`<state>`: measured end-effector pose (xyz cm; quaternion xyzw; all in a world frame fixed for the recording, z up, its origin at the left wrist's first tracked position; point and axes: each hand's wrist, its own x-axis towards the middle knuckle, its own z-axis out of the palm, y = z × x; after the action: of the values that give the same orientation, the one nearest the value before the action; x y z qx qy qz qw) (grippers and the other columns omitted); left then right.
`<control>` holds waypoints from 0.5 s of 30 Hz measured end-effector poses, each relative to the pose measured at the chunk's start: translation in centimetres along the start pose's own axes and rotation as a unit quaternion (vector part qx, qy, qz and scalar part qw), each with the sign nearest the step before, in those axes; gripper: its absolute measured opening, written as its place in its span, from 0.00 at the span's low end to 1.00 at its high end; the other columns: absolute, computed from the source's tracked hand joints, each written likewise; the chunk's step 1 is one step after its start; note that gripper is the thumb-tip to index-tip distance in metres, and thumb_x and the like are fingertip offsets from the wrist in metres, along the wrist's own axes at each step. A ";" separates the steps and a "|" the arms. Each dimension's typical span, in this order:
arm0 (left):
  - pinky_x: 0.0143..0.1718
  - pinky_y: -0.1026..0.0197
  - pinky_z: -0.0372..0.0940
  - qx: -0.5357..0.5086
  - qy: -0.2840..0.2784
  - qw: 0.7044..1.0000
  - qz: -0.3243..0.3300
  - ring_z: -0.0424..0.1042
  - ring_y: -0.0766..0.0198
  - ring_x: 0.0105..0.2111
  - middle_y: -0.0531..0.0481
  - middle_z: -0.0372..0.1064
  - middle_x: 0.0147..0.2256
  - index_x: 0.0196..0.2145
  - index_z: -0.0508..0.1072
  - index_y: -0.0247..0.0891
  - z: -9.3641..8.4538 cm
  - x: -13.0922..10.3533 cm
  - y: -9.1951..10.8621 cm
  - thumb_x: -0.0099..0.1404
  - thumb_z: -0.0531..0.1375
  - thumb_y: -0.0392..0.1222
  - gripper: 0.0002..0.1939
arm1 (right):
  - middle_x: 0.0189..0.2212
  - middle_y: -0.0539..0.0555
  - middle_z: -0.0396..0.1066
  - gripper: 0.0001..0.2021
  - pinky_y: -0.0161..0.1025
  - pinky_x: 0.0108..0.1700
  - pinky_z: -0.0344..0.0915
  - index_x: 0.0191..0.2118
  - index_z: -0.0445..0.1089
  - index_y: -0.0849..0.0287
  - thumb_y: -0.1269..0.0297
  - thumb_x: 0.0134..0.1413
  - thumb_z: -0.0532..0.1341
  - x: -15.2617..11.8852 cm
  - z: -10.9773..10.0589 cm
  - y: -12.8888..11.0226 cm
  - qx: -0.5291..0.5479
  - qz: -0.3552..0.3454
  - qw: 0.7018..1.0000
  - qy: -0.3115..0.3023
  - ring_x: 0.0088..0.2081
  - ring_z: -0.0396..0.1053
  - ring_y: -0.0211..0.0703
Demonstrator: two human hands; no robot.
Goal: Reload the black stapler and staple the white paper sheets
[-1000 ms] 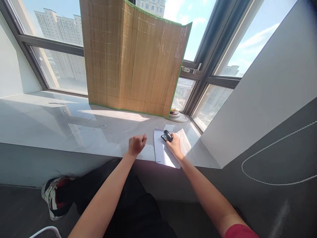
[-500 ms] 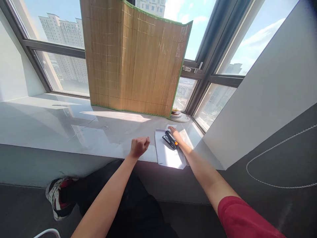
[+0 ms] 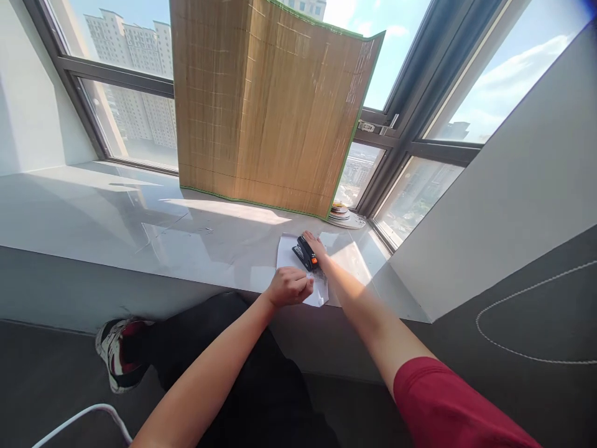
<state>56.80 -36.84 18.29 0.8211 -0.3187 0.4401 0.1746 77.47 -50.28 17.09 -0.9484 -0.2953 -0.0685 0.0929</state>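
A black stapler [image 3: 305, 253] with an orange part at its near end lies on white paper [image 3: 285, 249] near the sill's front edge. My right hand [image 3: 315, 245] is flat on the paper along the stapler's right side, its fingers stretched forward. Whether it touches the stapler I cannot tell. Curled into a fist, my left hand [image 3: 290, 286] is over the paper's near left part, just short of the stapler. Nothing shows in this fist, which hides part of the paper.
A tall bamboo mat [image 3: 275, 112] with green edging stands against the window at the back of the sill [image 3: 224, 249]. Stacked plates [image 3: 342, 218] sit in the right corner. A bead cord [image 3: 494, 348] hangs at right, and a white cable [image 3: 88, 410] lies low at left.
My left fist has moved right, from the bare sill to over the paper's near left part. The paper, stapler and right hand have shifted left along the sill. The view has tilted slightly.
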 end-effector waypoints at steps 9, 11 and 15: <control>0.25 0.56 0.48 -0.042 0.198 0.977 -0.066 0.53 0.67 0.18 0.57 0.52 0.17 0.20 0.54 0.42 -0.5 0.1 1.0 0.75 0.52 0.34 0.24 | 0.79 0.63 0.43 0.26 0.61 0.76 0.43 0.73 0.55 0.62 0.63 0.78 0.40 8.4 3.2 -13.2 0.045 -0.016 0.997 -0.067 0.79 0.41 0.52; 0.25 0.56 0.48 -0.054 0.210 0.972 -0.087 0.52 0.67 0.18 0.57 0.51 0.17 0.20 0.52 0.43 -0.9 0.1 0.6 0.75 0.52 0.34 0.25 | 0.78 0.63 0.44 0.26 0.63 0.76 0.43 0.73 0.56 0.62 0.61 0.78 0.40 9.5 3.7 -15.7 0.059 -0.029 0.996 -0.060 0.79 0.41 0.53; 0.25 0.57 0.47 -0.083 0.235 0.961 -0.118 0.50 0.68 0.18 0.58 0.49 0.17 0.21 0.50 0.43 -1.1 0.2 0.3 0.76 0.52 0.33 0.25 | 0.79 0.62 0.43 0.28 0.63 0.77 0.40 0.75 0.53 0.63 0.58 0.78 0.40 10.4 4.4 -18.4 0.080 -0.043 0.994 -0.055 0.79 0.38 0.53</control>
<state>56.02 -36.49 19.10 0.7089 -0.2050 0.5692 0.3625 75.75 -28.71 17.27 -0.9267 -0.3449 0.0036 0.1495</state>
